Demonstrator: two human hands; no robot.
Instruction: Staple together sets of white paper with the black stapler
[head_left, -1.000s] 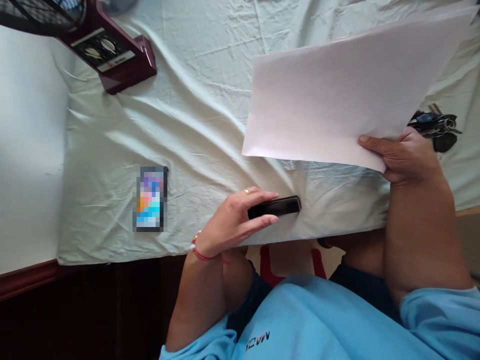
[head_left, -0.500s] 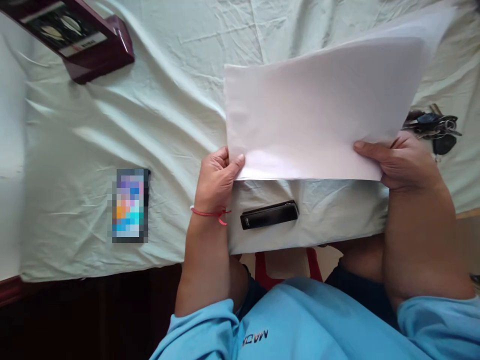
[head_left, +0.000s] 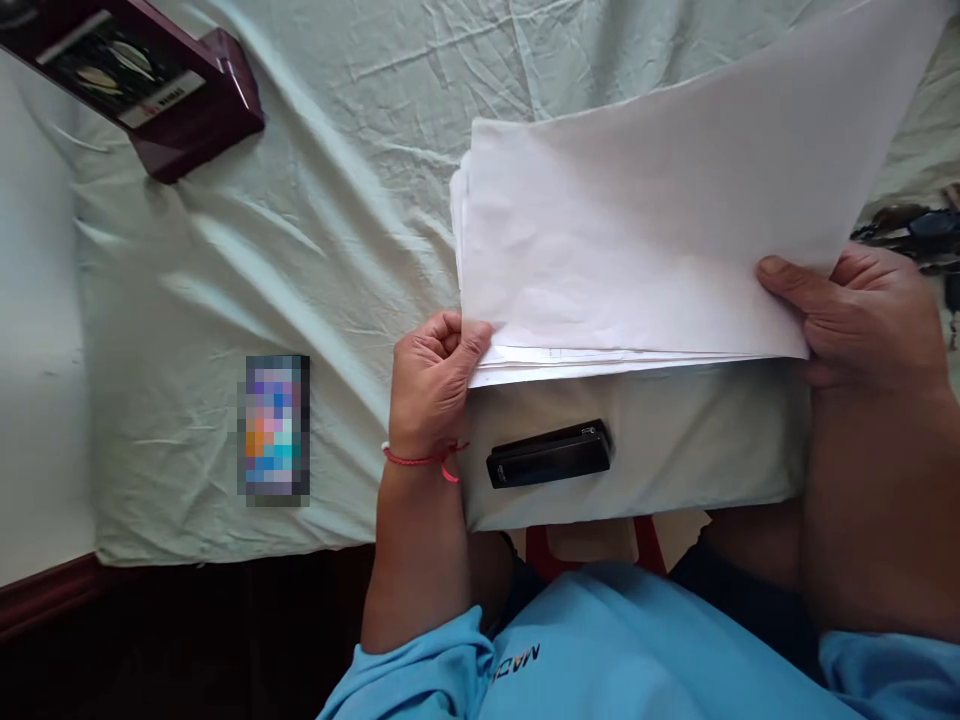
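Note:
A stack of white paper sheets (head_left: 637, 230) is held over the table, which is covered by a pale cloth (head_left: 315, 230). My left hand (head_left: 431, 385) pinches the stack's near left corner, thumb on top. My right hand (head_left: 862, 315) grips the near right edge, thumb over the top sheet. The lower edges of several sheets fan out slightly. A black stapler (head_left: 549, 455) lies on the cloth just below the paper, beside my left wrist, untouched.
A phone (head_left: 274, 428) with a lit screen lies on the cloth at the left. A dark red wooden stand (head_left: 172, 90) sits at the far left. A bunch of keys (head_left: 915, 228) lies behind my right hand. The table's near edge runs below the stapler.
A second ago my left hand rested on the stapler; it let go and took the paper's left corner. The stack now sits squarer between both hands, its sheet edges showing.

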